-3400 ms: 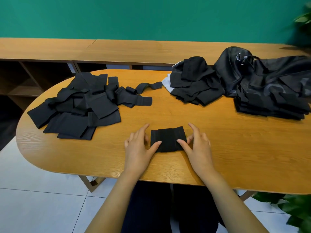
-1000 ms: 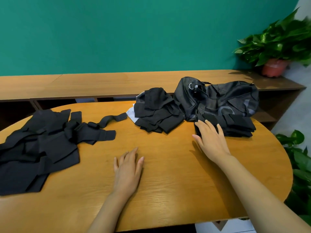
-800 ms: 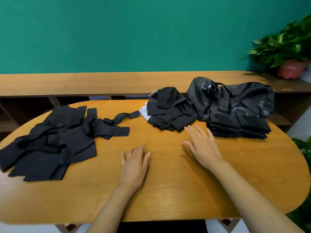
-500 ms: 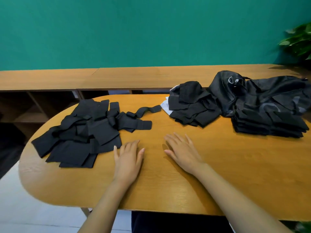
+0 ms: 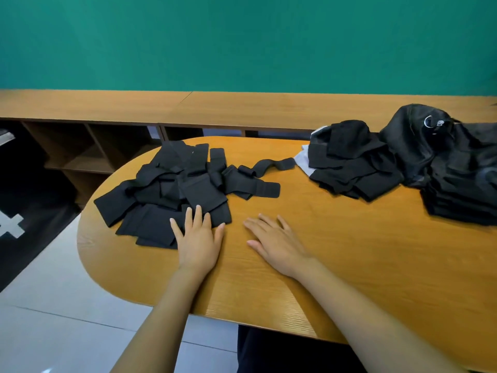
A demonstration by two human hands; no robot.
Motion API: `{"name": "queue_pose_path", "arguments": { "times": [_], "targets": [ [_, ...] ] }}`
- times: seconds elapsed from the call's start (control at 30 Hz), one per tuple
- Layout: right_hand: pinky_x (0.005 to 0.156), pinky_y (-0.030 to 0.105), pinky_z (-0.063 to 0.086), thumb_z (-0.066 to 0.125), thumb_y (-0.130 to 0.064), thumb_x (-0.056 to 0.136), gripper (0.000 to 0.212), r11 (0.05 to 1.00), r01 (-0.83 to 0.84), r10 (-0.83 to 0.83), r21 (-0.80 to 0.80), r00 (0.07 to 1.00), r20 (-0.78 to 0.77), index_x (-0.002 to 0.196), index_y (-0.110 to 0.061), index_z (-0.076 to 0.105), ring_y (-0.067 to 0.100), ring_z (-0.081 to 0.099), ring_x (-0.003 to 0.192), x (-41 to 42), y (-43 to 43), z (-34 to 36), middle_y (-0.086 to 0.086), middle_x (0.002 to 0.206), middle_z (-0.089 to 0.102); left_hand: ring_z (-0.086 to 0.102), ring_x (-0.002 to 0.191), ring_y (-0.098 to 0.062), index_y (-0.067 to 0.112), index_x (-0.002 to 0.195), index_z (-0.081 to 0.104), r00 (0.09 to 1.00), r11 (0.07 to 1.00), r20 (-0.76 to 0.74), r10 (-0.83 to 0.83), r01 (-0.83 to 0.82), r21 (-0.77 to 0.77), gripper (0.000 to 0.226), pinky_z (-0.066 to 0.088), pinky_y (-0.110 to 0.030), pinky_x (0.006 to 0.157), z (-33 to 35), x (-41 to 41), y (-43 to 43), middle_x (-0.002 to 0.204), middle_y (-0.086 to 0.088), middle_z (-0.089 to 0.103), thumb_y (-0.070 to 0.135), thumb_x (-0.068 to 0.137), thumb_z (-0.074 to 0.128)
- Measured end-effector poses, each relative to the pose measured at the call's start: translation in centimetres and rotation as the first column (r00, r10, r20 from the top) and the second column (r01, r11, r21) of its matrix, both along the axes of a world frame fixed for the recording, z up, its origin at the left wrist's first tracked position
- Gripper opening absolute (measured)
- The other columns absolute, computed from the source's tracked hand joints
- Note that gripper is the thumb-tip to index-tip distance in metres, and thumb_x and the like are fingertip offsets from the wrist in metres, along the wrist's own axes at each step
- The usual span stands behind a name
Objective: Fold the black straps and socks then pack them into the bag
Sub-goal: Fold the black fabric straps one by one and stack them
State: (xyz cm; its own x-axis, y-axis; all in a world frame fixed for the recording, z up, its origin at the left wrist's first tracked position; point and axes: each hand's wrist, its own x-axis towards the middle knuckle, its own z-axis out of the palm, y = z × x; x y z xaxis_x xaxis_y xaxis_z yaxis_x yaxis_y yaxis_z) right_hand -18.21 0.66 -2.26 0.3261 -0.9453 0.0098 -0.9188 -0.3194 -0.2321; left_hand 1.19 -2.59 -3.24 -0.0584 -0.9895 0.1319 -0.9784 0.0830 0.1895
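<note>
Both hands lie flat with straight fingers and hold nothing. The left hand (image 5: 197, 238) has its fingertips on the near edge of the pile of unfolded black straps (image 5: 172, 189) at the left end of the worktop (image 5: 363, 270). The right hand (image 5: 277, 242) rests on bare wood just beside that pile. One loose strap (image 5: 269, 165) trails from the pile toward the heap of black socks (image 5: 349, 162) at the far edge, and the black bag (image 5: 414, 138) slumps at the far right corner. In front of the bag sits a stack of folded straps (image 5: 462, 205), so folding looks partly done and packing not yet begun. The step in hand appears to be taking the next strap. It would go best to pinch one end of the topmost piece under the left fingertips and lift it rather than drag it, while the right hand holds the pile down so the tangled neighbours stay put. The strap can then be laid flat on the open wood near the front edge, folded end to end and pressed at the crease. No brand or writing is legible. A metal ring (image 5: 428, 121) on the bag carries a small tag that is too small to read.
</note>
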Motion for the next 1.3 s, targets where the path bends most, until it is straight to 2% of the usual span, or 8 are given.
{"name": "queue_pose_path", "arguments": {
  "times": [0.17, 0.3, 0.43, 0.57, 0.73, 0.93, 1.13, 1.3],
  "targets": [
    [0.122, 0.045, 0.006, 0.030, -0.047, 0.103, 0.054, 0.999, 0.038, -0.037, -0.011, 0.999, 0.029, 0.154, -0.029, 0.021, 0.009, 0.008, 0.148, -1.2, 0.4, 0.1, -0.012, 0.160, 0.021, 0.020, 0.147, -0.023, 0.006, 0.135, 0.051, 1.000, 0.987, -0.025, -0.004, 0.000, -0.160, 0.056, -0.009, -0.056, 0.116, 0.0, -0.4, 0.8, 0.154, -0.008, 0.036, 0.046, 0.101, 0.033],
    [0.115, 0.038, 0.027, 0.035, -0.041, 0.104, 0.047, 0.983, 0.178, -0.163, -0.037, 0.952, 0.258, 0.147, -0.024, 0.036, 0.011, 0.030, 0.140, -3.0, 0.7, 0.1, -0.007, 0.149, 0.042, 0.055, 0.119, -0.014, 0.013, 0.114, 0.068, 0.958, 0.886, -0.089, -0.272, 0.214, -0.410, 0.044, 0.012, -0.057, 0.117, 0.7, -3.0, 3.6, 0.123, 0.000, 0.062, 0.041, 0.098, 0.037],
    [0.099, 0.030, 0.040, 0.036, -0.032, 0.105, 0.037, 0.924, 0.382, -0.327, -0.001, 0.791, 0.516, 0.137, -0.021, 0.049, 0.013, 0.040, 0.127, -4.6, 0.9, 0.1, -0.004, 0.133, 0.056, 0.056, 0.105, 0.001, 0.025, 0.094, 0.077, 0.793, 0.832, -0.277, -0.542, 0.459, -0.313, 0.048, 0.012, -0.044, 0.118, 0.7, -5.5, 6.1, 0.109, 0.013, 0.067, 0.049, 0.098, 0.035],
    [0.108, 0.033, 0.035, 0.042, -0.038, 0.102, 0.044, 0.914, 0.390, -0.305, -0.114, 0.844, 0.441, 0.142, -0.022, 0.042, 0.013, 0.033, 0.135, -4.9, 1.8, 0.2, -0.005, 0.145, 0.044, 0.057, 0.098, 0.002, 0.026, 0.075, 0.069, 0.755, 0.873, -0.442, -0.485, 0.390, -0.291, 0.051, 0.025, -0.036, 0.113, 0.6, -6.1, 5.9, 0.095, 0.015, 0.068, 0.048, 0.099, 0.030],
    [0.118, 0.038, 0.021, 0.057, -0.053, 0.091, 0.074, 0.965, 0.225, -0.190, -0.136, 0.954, 0.234, 0.152, -0.029, 0.023, 0.013, 0.022, 0.144, -4.6, 3.7, -0.4, -0.008, 0.157, 0.025, 0.050, 0.115, -0.005, 0.024, 0.116, 0.065, 0.845, 0.930, -0.392, -0.365, 0.311, -0.195, 0.029, 0.027, -0.035, 0.111, 0.3, -5.7, 4.9, 0.119, 0.011, 0.063, 0.036, 0.102, 0.042],
    [0.122, 0.041, -0.002, 0.062, -0.068, 0.077, 0.100, 0.985, 0.173, -0.174, 0.028, 0.945, 0.279, 0.152, -0.042, 0.001, 0.001, -0.006, 0.147, -9.0, 6.3, -0.6, -0.024, 0.159, 0.002, 0.047, 0.123, -0.004, 0.027, 0.123, 0.063, 0.840, 0.905, -0.340, -0.422, 0.368, -0.213, 0.037, 0.020, -0.036, 0.116, -0.7, -6.0, 6.2, 0.125, 0.013, 0.061, 0.043, 0.101, 0.038],
    [0.122, 0.034, -0.003, 0.062, -0.073, 0.071, 0.101, 0.986, 0.136, -0.157, 0.097, 0.951, 0.268, 0.150, -0.049, 0.003, -0.011, -0.008, 0.143, -12.5, 8.9, 0.0, -0.028, 0.155, 0.009, 0.019, 0.143, 0.001, 0.034, 0.147, 0.036, 0.768, 0.843, -0.372, -0.522, 0.532, -0.084, 0.048, -0.003, -0.041, 0.121, 0.0, -8.7, 7.0, 0.148, 0.017, 0.040, 0.046, 0.104, 0.021],
    [0.120, 0.028, -0.007, 0.064, -0.074, 0.068, 0.103, 0.983, 0.128, -0.159, 0.130, 0.951, 0.265, 0.149, -0.052, 0.005, -0.019, -0.012, 0.136, -13.2, 10.3, 0.5, -0.030, 0.151, 0.008, 0.007, 0.148, -0.006, 0.034, 0.152, 0.023, 0.825, 0.847, -0.269, -0.497, 0.528, 0.052, 0.051, -0.016, -0.049, 0.117, 0.7, -10.1, 6.3, 0.151, 0.012, 0.039, 0.049, 0.103, 0.020]
  ]
}}
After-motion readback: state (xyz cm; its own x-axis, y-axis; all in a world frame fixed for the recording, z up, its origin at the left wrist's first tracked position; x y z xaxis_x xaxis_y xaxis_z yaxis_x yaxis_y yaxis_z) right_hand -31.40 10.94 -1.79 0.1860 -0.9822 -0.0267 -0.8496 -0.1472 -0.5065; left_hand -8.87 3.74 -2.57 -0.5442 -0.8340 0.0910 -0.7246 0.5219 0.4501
